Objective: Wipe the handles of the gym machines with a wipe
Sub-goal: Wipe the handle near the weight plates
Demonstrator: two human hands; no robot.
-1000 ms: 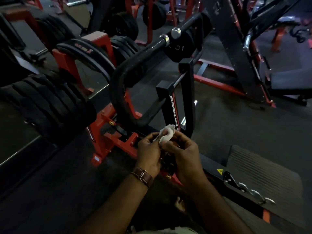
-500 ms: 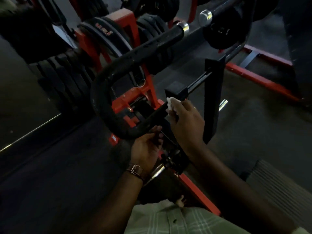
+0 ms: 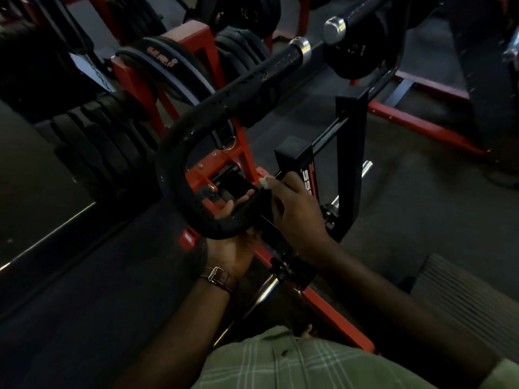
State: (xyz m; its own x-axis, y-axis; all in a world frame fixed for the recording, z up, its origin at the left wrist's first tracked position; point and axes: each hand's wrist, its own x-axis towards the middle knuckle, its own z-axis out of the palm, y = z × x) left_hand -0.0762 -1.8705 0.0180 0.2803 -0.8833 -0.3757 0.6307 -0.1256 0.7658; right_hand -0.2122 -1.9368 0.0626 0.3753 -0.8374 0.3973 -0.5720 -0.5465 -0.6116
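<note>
A black, foam-covered curved handle (image 3: 179, 141) of a red-framed gym machine loops in front of me and runs up to a chrome end cap (image 3: 302, 46). My left hand (image 3: 233, 248) reaches under the handle's lower bend, its fingers curling up around the bar from behind. My right hand (image 3: 295, 217) pinches a small white wipe (image 3: 264, 182) and holds it against the handle's lower arm, beside a black square post (image 3: 295, 155). Most of the wipe is hidden by my fingers.
Black weight plates (image 3: 106, 136) stand stacked on a red rack at left. A second chrome-capped bar (image 3: 334, 28) with a plate crosses the upper right. Red frame rails (image 3: 427, 127) lie on the dark floor. A ribbed foot plate (image 3: 463, 299) sits at lower right.
Both hands were together folding the wipe low down. My right hand then carried it up to the handle's lower arm, and my left hand moved up to grip the bend.
</note>
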